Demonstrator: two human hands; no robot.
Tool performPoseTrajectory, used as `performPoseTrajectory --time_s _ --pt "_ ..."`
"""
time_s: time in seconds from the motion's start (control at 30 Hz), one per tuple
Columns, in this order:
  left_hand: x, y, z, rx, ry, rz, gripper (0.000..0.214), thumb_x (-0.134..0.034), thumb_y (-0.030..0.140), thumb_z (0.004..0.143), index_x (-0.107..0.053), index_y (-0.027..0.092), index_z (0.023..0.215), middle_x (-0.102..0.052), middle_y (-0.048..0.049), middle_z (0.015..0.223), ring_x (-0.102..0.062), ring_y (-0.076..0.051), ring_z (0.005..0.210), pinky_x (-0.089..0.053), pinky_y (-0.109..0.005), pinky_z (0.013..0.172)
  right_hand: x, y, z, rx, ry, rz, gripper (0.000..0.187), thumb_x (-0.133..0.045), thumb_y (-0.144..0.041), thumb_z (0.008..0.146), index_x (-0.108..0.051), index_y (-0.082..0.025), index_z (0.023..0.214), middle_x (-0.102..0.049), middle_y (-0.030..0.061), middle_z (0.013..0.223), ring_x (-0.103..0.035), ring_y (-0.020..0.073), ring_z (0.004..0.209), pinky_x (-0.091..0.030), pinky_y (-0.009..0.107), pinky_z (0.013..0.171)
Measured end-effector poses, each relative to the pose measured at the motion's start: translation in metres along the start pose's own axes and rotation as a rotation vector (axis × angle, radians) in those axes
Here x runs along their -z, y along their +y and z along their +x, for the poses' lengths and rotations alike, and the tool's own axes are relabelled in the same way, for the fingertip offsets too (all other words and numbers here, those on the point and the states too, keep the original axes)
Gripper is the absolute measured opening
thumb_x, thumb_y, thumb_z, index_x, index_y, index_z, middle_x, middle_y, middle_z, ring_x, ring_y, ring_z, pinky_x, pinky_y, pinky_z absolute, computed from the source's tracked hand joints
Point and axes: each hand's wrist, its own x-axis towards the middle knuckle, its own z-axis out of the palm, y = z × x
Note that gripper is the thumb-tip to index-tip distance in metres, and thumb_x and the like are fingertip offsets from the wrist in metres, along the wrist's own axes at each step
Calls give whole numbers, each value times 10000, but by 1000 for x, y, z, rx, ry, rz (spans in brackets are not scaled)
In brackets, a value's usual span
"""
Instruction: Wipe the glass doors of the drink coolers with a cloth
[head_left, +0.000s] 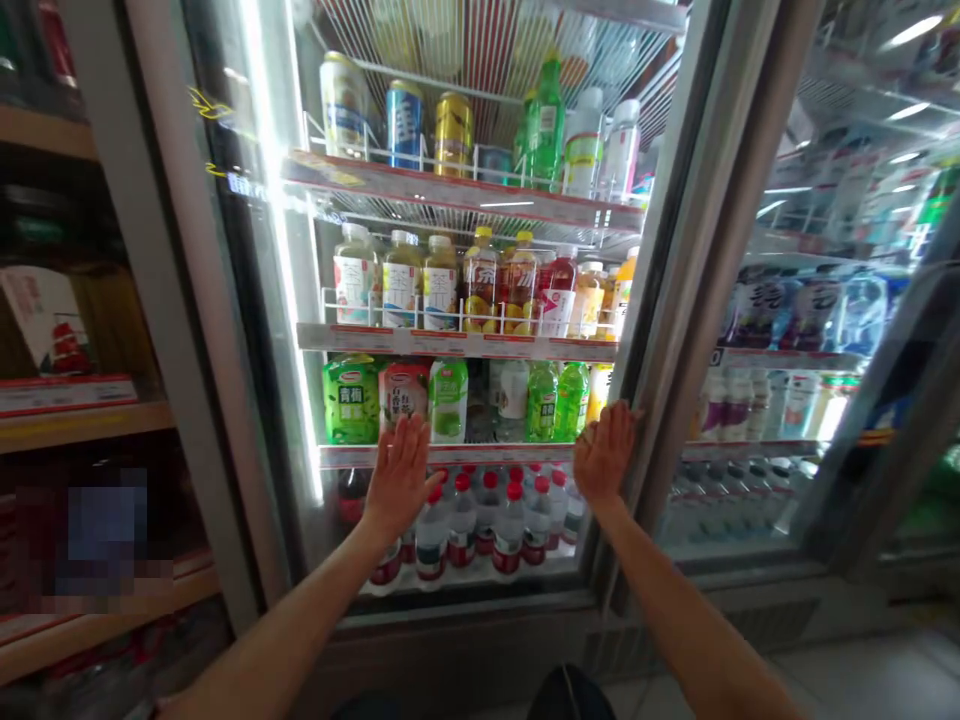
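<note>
My left hand [401, 478] is raised with its fingers stretched out, in front of the lower part of a lit drinks fridge. Its fingertips overlap a red drink jug [403, 385] on the third shelf. Whether it touches the glass I cannot tell. My right hand [604, 458] lies flat, fingers extended, at the right edge of the fridge door beside the metal door frame [694, 250]. Neither hand holds anything. Close to the left hand stand a large green jug [350, 400] and a light green bottle [448, 400]. Small green bottles [556, 403] are near the right hand.
Above are tea bottles [499, 280] and a shelf with cans [405, 123] and a green bottle [545, 125]. Red-capped water bottles [506, 530] fill the bottom. Wooden shelves [82, 420] stand left; another drinks fridge [776, 400] is right. My knee [568, 695] shows below.
</note>
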Motion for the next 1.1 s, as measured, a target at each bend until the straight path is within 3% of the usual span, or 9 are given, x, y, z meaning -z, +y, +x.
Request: performPoseTrajectory --time_s 0.2,0.3,0.43,0.5,0.63,0.7,0.9,1.0,1.1 --pt "1 1 2 27 -40 3 765 -479 414 864 -88 108 1447 -206 -159 1482 -52 -251 1396 -128 -477 1134 -10 -51 -11 231 -111 127 568 -441 -289 860 -308 -170 1399 -420 144 1396 -201 264 1386 -208 531 1096" --pt "3 0 1 31 -58 15 730 -476 390 868 -125 113 1444 -213 -149 1482 -57 -241 1396 -131 -462 1138 -3 -18 -15 261 -139 78 507 -414 -241 870 -360 -189 1372 -452 129 1376 -270 250 1363 -203 526 1099" --pt "1 1 -1 30 -76 23 747 -498 395 857 -140 96 1440 -211 -161 1480 -40 -251 1395 -126 -472 1137 3 20 -16 24 -35 11 539 -374 -231 885 -287 -131 1407 -354 190 1428 -249 289 1365 -267 563 1053" --pt "-1 1 0 26 -71 29 756 -499 393 857 -127 92 1441 -205 -166 1481 -25 -255 1395 -122 -485 1133 -1 5 -20 18 -26 40 564 -377 -230 883 -245 -128 1422 -306 194 1453 -201 294 1381 -281 569 1046" --pt "-1 0 0 18 -59 31 743 -489 402 862 -137 96 1441 -214 -162 1481 -25 -247 1395 -124 -471 1134 -8 -49 -35 262 -155 154 557 -419 -198 864 -293 -169 1405 -384 141 1423 -183 250 1392 -258 520 1084" --pt "2 -2 -2 11 -52 39 717 -478 406 867 -170 98 1436 -237 -158 1475 -48 -237 1397 -124 -453 1137 -6 -53 -38 355 -227 168 526 -415 -191 865 -336 -184 1385 -435 119 1393 -214 224 1385 -221 495 1108" --pt "12 -7 -16 1 -124 56 668 -467 445 862 -284 102 1405 -301 -147 1456 -125 -241 1394 -121 -435 1138 0 -18 -22 51 -35 35 573 -395 -230 883 -238 -150 1428 -358 185 1429 -222 275 1379 -236 569 1063" --pt "13 -7 -20 13 -156 52 692 -480 472 848 -298 96 1399 -297 -157 1458 -146 -257 1392 -128 -440 1134 -8 -52 -27 104 -82 125 582 -389 -218 879 -223 -156 1434 -331 169 1449 -170 267 1395 -245 551 1069" --pt "14 -12 -22 11 -180 38 699 -480 466 848 -269 109 1411 -301 -146 1461 -154 -244 1393 -134 -432 1134 -13 -92 -37 356 -243 234 538 -401 -190 864 -322 -195 1396 -425 105 1404 -200 216 1390 -184 494 1119"
